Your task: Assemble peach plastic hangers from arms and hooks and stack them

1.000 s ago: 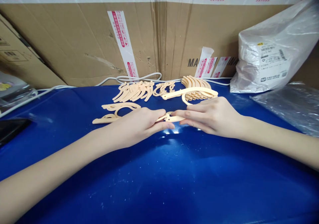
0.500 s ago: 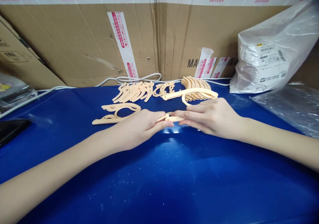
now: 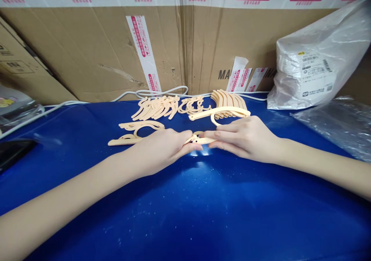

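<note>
Beige plastic folding-hanger parts are pinched between my two hands at the middle of the blue table. My left hand (image 3: 164,149) closes thumb and fingers on the near end of a hanger arm. My right hand (image 3: 246,139) grips the other side, its fingers along a hanger arm (image 3: 205,140) with a round hole at the joint. Just beyond the right fingers are a longer curved arm (image 3: 220,112) and a curved hook (image 3: 213,118); how they join the held parts is hidden. Left of my left hand, other hanger pieces (image 3: 124,141) lie partly covered by it.
Behind my hands lie curved arms (image 3: 156,107), small hooks (image 3: 191,105) and a stack of arms (image 3: 227,98). A white cable (image 3: 124,94) runs before cardboard boxes (image 3: 98,48). A white plastic bag (image 3: 310,67) stands right; a black object (image 3: 14,152) lies left.
The long arm beyond my right hand has tilted slightly, its right end shifting left and down. The held joint has turned a little, showing its hole more plainly. Both hands keep their grip.
</note>
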Tool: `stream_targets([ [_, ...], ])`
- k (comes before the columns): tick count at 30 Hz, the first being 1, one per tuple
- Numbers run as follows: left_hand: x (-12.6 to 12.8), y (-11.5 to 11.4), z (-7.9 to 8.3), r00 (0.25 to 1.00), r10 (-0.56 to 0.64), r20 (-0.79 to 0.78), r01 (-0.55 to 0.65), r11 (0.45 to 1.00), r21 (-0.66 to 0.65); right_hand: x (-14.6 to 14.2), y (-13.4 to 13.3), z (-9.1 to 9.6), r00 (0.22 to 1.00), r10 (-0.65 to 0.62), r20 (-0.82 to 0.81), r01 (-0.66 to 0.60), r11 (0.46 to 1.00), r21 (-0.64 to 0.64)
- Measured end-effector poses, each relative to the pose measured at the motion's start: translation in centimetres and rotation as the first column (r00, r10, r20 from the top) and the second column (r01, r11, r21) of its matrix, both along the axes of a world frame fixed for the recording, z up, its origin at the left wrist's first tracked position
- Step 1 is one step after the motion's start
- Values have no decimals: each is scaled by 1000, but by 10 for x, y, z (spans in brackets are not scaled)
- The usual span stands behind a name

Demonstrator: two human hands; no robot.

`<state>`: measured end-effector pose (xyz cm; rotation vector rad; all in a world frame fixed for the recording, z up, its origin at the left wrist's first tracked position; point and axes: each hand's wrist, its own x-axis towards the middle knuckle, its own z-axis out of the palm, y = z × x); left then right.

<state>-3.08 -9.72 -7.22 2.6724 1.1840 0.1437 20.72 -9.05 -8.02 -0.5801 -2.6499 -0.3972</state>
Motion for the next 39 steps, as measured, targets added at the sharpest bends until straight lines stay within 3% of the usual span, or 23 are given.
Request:
stream_targets([
  [4, 0, 0, 2, 986, -21, 165, 45, 989, -139, 0, 0, 0, 1000, 4, -20, -3, 999, 35],
  [8, 0, -2, 4, 943, -1, 333, 109, 946, -306, 0, -1, 3, 999, 12, -41, -11, 999, 37],
  [11, 2, -2, 6, 928, 23, 371, 128, 916, -379, 1, -2, 4, 999, 7, -39, -6, 1000, 27],
  [14, 3, -1, 6, 930, 19, 368, 129, 919, -373, 2, -2, 3, 999, -3, -46, 4, 1000, 19],
  [24, 2, 0, 3, 969, -37, 244, 84, 979, -185, 0, -1, 2, 998, 3, -66, -3, 1000, 3],
  [29, 3, -1, 1, 1000, -11, -9, 12, 999, 42, 1, 0, 1, 998, -2, -56, 1, 1000, -22],
  [35, 5, -5, -2, 980, -4, -201, 71, 942, 328, 1, 0, 0, 998, 4, -55, -7, 999, -49],
  [39, 4, -3, -9, 976, -36, -213, 146, 836, 529, 0, 0, 0, 999, -3, -45, -1, 997, -80],
])
